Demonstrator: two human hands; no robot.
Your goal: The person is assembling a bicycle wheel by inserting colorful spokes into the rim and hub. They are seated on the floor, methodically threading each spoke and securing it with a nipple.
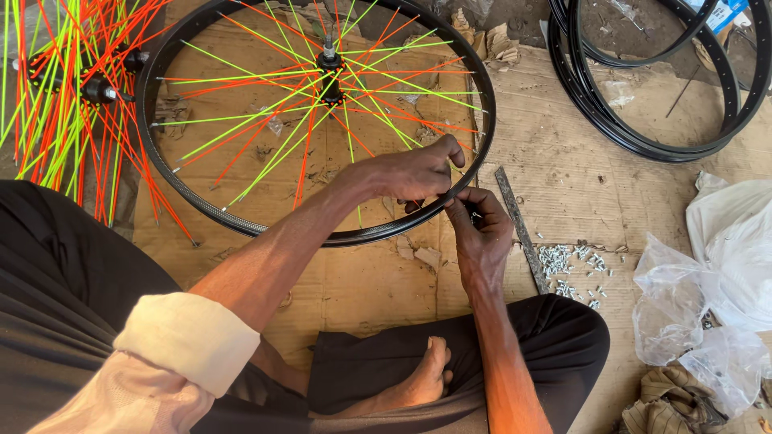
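Observation:
A black bicycle wheel rim (241,221) lies flat on cardboard, laced with orange and neon-yellow spokes that run to a hub (330,63). My left hand (414,173) reaches over the near right part of the rim and pinches a spoke end there. My right hand (481,229) is just outside the rim at the same spot, with its fingertips pressed to the rim's edge around something small that I cannot make out. Both hands almost touch each other.
A pile of small silver nipples (575,273) lies right of my right hand, beside a flat metal file (521,229). Bare black rims (651,120) are stacked at the back right. More spoked hubs (72,88) lie at the left. Crumpled plastic bags (716,281) sit at the right edge.

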